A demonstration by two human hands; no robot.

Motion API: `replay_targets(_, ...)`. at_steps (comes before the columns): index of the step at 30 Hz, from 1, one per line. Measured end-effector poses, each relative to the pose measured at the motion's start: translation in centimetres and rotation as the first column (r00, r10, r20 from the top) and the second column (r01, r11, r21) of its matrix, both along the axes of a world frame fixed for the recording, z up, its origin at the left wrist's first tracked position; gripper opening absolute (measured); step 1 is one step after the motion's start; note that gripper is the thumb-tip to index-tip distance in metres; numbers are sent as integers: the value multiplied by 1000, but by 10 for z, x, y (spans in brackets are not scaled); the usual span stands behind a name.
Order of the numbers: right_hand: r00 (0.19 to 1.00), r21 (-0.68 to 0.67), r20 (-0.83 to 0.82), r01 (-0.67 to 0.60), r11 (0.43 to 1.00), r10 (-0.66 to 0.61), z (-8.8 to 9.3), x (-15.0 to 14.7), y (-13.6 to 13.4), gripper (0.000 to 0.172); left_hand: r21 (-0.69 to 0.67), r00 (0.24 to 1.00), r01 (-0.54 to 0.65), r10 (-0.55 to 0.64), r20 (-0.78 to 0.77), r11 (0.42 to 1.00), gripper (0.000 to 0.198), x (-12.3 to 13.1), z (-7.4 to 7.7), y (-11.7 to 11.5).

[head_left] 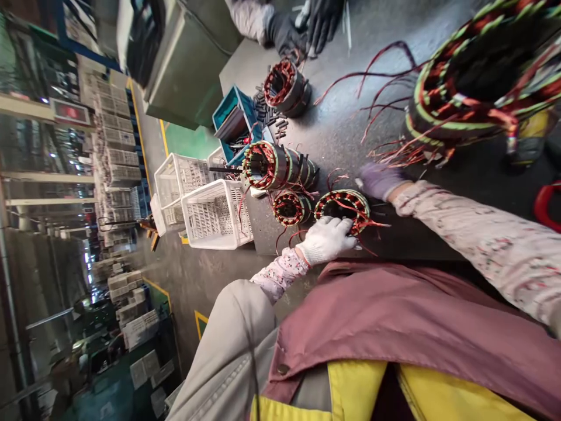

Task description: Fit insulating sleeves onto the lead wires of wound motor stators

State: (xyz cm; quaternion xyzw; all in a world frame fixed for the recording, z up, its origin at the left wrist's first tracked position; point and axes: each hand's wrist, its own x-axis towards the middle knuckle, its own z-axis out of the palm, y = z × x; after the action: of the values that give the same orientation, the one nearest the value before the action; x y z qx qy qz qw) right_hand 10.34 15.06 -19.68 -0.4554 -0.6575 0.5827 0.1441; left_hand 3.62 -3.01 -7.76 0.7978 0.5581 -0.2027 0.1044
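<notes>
the left hand (326, 238) rests open, fingers nearly straight, on the rim of the small wound stator (343, 204) on the dark bench (333, 128), while the right hand (377, 180) touches its far side, grip too blurred to tell.

The left hand (328, 240) wears a white glove (322, 242), with floral sleeves (473, 234), a mauve apron (394, 327) and grey trousers (228, 351).

The dark grey bench (350, 134) carries the stator (342, 206) held between the left hand (326, 240) and the right hand (379, 178). Just beside the grip on the left hand's side lies a smaller stator (289, 207). Beyond it are a row of stators (280, 166), a teal bin (236, 114) and a far stator (286, 86). Past the right hand rests a large wound coil (477, 76).
</notes>
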Motion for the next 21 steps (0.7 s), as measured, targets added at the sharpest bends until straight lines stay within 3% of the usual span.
replay_targets(4, 986, 41, 159, -48, 998, 40, 31, 96, -26, 21, 43, 999, -41, 39, 35, 998, 32, 11, -5, 4)
replay_targets(6, 988, 68, 145, 43, 997, -53, 51, 141, -43, 30, 55, 997, -64, 61, 51, 996, 34, 17, -5, 6)
replay_targets(8, 994, 87, 46, 92, 992, -96, 68, 166, -56, 37, 50, 995, -89, 86, 60, 995, 34, 21, -3, 7)
replay_targets(10, 995, 70, -20, 96, 993, -95, 79, 170, -60, 38, 40, 993, -109, 107, 56, 993, 34, 23, -1, 8)
replay_targets(14, 1000, 23, -1, -26, 999, 26, 91, 147, -50, 37, 44, 992, -116, 114, 47, 992, 34, 25, 2, 8)
replay_targets(16, 990, 137, 13, -138, 981, 138, 93, 137, -43, 36, 46, 992, -119, 117, 55, 992, 34, 25, 1, 8)
replay_targets(18, 974, 300, 45, -226, 927, 223, 94, 133, -39, 34, 46, 989, -128, 124, 77, 991, 34, 25, 0, 8)
replay_targets(21, 964, 446, 99, -264, 855, 246, 92, 140, -34, 34, 51, 985, -137, 131, 108, 989, 35, 25, -2, 8)
